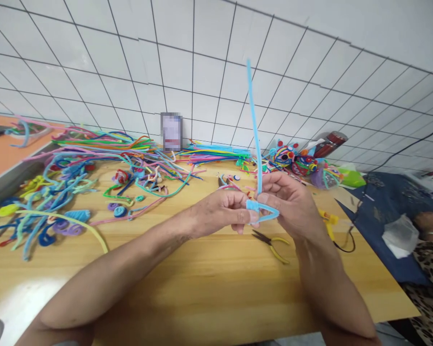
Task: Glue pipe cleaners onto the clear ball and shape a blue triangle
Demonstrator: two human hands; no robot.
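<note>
Between both hands, over the table, is a light blue pipe cleaner, its long free end standing straight up. Lower down it is wound into a small coil and bent into a pointed loop. My left hand pinches the coiled part between thumb and fingers. With thumb and fingers, my right hand grips the upright strand just above the loop. Below the hands lie pliers with yellow handles, their jaws pointing left.
Loose pipe cleaners and coiled pieces cover the table's left side. A phone-like device leans on the tiled wall. At right are a yellow glue gun, a dark red bottle and another person's arm beside a plastic bag.
</note>
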